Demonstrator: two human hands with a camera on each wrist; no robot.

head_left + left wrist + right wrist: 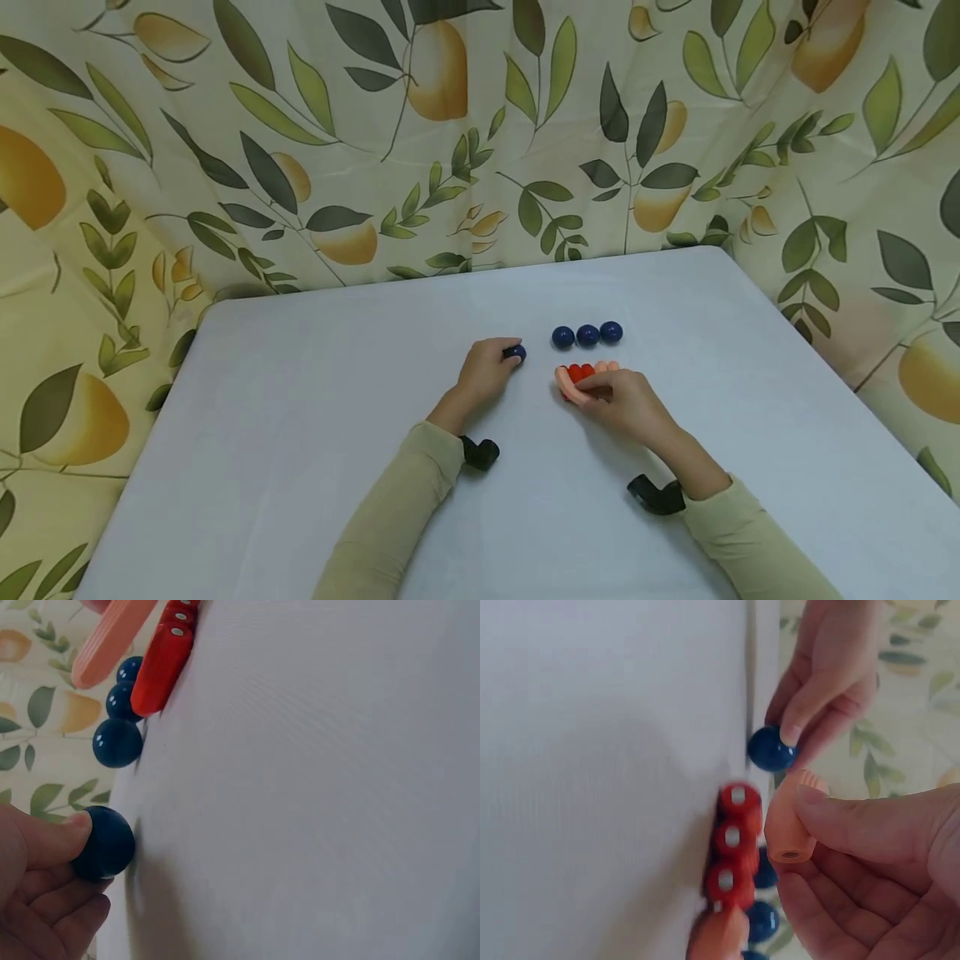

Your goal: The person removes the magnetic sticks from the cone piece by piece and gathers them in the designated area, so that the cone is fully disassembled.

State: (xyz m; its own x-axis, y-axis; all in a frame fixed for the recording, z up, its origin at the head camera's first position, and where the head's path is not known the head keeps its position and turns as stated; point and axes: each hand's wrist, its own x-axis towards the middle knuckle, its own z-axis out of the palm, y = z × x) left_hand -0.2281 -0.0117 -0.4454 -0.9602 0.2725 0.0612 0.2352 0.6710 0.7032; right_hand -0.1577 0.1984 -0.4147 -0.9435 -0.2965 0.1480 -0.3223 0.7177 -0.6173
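My left hand [480, 371] pinches a dark blue ball [106, 844] between thumb and fingers, at or just above the white tabletop. To its right, my right hand [628, 407] holds a peach-coloured curved piece [570, 386], ridged on one side and with a small hole in its end [790, 853]. Directly beneath that hand lies a row of several finger-like pieces. The red pieces [737, 838] have pale spots on their ends, and the peach pieces [608, 365] lie to their right. My right hand partly covers this row in the head view.
Three more blue balls [587, 336] stand in a line behind the row of pieces. The white table [300, 433] has its far edge against a leaf-and-fruit patterned cloth [442, 192]. Black wrist mounts [481, 454] jut from both wrists.
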